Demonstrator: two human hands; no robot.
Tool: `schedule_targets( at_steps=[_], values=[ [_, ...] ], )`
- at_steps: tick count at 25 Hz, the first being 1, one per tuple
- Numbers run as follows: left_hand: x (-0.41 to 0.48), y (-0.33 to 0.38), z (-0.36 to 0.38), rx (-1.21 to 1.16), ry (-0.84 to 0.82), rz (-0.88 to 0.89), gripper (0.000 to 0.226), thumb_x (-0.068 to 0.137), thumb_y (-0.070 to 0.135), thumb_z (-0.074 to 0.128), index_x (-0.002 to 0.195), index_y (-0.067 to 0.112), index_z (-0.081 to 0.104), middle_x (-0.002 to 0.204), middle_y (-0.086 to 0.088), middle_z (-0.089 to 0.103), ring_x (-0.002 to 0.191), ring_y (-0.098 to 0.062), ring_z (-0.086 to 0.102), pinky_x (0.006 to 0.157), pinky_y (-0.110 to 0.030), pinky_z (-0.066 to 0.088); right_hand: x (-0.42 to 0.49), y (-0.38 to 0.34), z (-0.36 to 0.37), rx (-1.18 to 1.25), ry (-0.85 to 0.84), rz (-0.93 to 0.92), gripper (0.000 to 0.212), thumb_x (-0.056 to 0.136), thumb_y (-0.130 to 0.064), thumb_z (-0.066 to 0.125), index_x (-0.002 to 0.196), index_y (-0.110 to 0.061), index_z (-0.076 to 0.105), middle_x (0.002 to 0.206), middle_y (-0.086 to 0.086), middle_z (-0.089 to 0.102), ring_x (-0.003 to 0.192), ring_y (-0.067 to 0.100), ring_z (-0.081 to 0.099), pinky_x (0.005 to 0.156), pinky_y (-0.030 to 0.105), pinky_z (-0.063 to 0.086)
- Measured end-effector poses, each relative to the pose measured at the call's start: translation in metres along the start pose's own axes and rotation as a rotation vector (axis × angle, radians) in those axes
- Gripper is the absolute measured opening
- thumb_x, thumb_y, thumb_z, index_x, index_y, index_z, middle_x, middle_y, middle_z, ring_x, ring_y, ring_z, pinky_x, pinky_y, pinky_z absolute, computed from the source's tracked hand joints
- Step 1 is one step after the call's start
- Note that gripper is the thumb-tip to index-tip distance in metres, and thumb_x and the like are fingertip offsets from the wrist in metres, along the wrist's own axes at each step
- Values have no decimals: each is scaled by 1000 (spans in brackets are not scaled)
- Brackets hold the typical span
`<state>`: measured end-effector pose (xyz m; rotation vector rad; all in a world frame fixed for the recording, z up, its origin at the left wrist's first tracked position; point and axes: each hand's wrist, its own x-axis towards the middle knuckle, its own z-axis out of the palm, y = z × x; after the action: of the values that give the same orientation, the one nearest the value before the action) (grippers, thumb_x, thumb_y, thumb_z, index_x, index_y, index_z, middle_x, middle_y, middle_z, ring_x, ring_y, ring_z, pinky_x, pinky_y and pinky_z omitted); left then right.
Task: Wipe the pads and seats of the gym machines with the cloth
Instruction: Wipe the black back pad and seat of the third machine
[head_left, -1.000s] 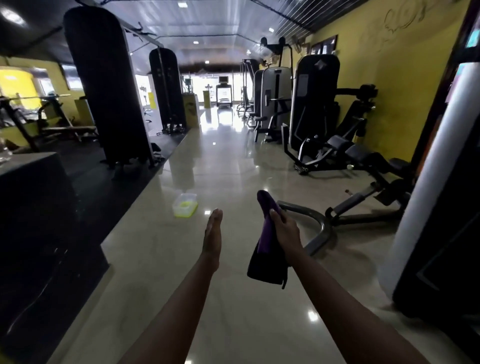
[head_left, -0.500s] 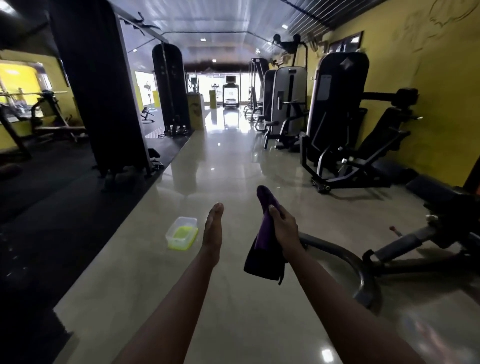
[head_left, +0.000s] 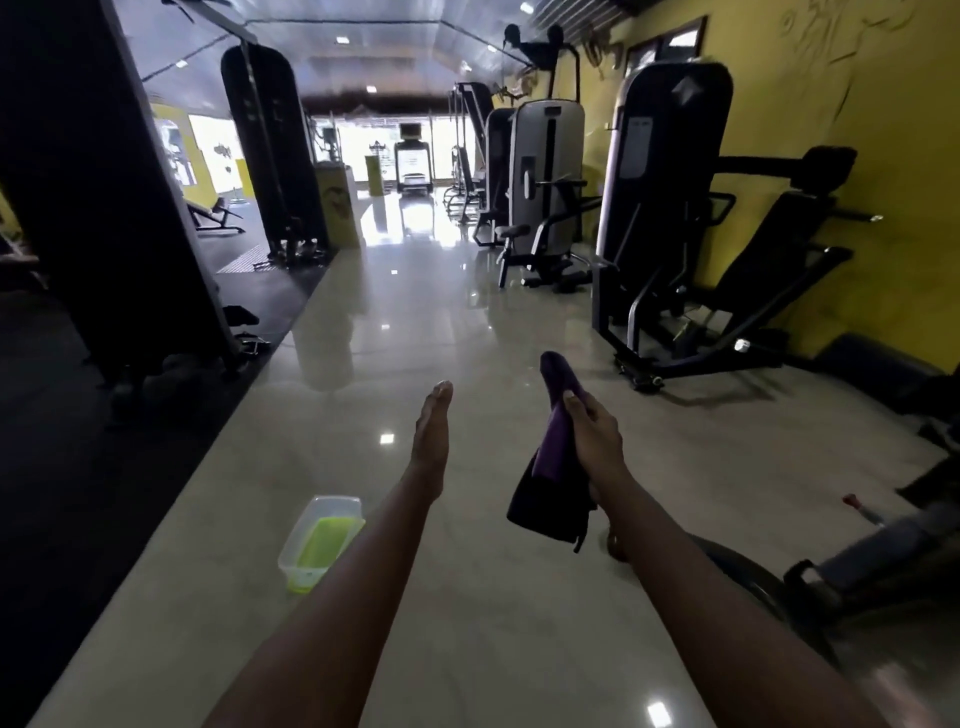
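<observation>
My right hand (head_left: 595, 441) grips a purple cloth (head_left: 553, 452), which sticks up above the fingers and hangs down dark below the wrist. My left hand (head_left: 431, 431) is held out flat and edge-on, fingers straight, holding nothing. Ahead on the right stands a black weight machine with a reclined black seat and back pad (head_left: 769, 260) against the yellow wall. Beyond it is a grey machine with a small round seat (head_left: 511, 231). Both hands are well short of these machines.
A clear plastic box with yellow-green contents (head_left: 322, 540) sits on the glossy tiled floor by my left forearm. A bench frame (head_left: 831, 566) lies low at the right. Tall black machine columns (head_left: 104, 197) stand on dark matting to the left. The aisle runs straight ahead.
I have moved forward along the aisle: the plastic box has slid nearer and lower, the right-side machines have come closer. Both hands keep the same pose, cloth still held.
</observation>
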<state>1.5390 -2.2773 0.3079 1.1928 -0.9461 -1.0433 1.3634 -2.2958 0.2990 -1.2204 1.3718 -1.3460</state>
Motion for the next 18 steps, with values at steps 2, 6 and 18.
schedule_targets(
  at_steps=[2,6,18],
  values=[
    [69,-10,16,16,-52,5,46,100,31,35,144,16,34,151,0,34,140,-16,30,115,-33,18,64,8,16,15,39,-4,41,94,-39,48,130,-21,54,117,9,61,106,26,57,95,38,46],
    [216,-29,61,29,-146,24,48,100,30,36,145,15,31,153,0,31,141,-16,28,116,-32,17,206,22,40,55,120,-4,37,94,-36,49,125,-17,58,112,9,63,105,27,58,93,40,46],
    [664,-56,160,-15,-235,-3,47,101,31,31,145,15,31,152,-1,32,141,-15,28,114,-30,18,626,56,142,94,241,58,36,95,-35,47,125,-17,56,111,6,60,104,23,56,91,34,45]
  ],
)
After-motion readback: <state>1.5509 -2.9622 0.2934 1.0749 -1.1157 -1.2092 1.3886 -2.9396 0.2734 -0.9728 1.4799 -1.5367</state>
